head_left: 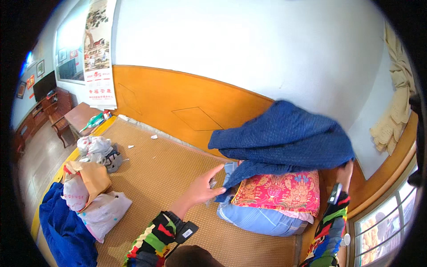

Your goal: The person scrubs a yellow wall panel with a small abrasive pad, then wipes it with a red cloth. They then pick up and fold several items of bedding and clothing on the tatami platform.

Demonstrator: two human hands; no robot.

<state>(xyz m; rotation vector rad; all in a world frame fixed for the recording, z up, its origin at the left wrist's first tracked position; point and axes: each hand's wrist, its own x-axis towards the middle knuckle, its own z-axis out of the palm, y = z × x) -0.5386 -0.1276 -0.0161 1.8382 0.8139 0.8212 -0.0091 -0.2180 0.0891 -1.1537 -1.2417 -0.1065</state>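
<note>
A dark blue quilted cloth (284, 138) is spread in the air above a stack of bedding. My right hand (344, 172) is closed on its right edge, with the fingers partly hidden by the fabric. My left hand (202, 189) is at the cloth's lower left corner, thumb and forefinger spread apart; whether it touches the corner I cannot tell. Beneath the cloth lies a red and gold flowered cushion (280, 191), its far part covered. Under that cushion sits a light blue striped bundle of bedding (262, 219).
The bedding rests on a tan woven mat (178, 160) beside an orange wood wall panel (178, 100). Along the left edge are plastic bags (104, 213), a brown paper bag (93, 175) and a bright blue cloth (62, 227). A barred window (387, 227) is at right.
</note>
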